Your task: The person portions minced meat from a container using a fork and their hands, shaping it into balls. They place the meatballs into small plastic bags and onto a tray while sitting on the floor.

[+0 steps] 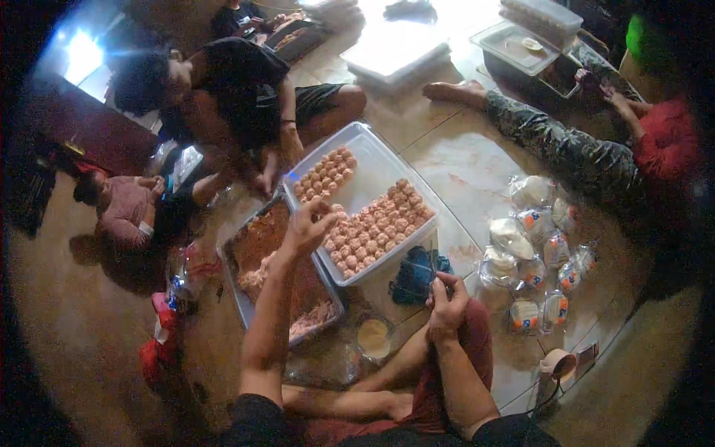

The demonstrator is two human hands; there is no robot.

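Note:
My left hand (307, 226) reaches over a clear plastic tub (374, 146), its fingertips bunched among small pleated dumplings (371, 229). Whether a dumpling is between those fingers cannot be told. The dumplings stand in tight rows, with bare tub floor between two groups. In my right hand (448, 304), above my knee, is a thin stick-like tool (433, 260) pointing away from me. Under my left forearm lies a second tub (237, 302), holding pinkish minced filling (260, 274) along its sides. Pale round wrappers (374, 338) rest on the floor before my legs.
A dark blue cloth (416, 274) lies beside the dumpling tub. Several plastic packs of round wrappers (525, 257) spread to the right, near a tape roll (558, 364). A person in black (240, 84) sits close beyond the tubs; another's camouflage-clad leg (558, 142) stretches in from the right.

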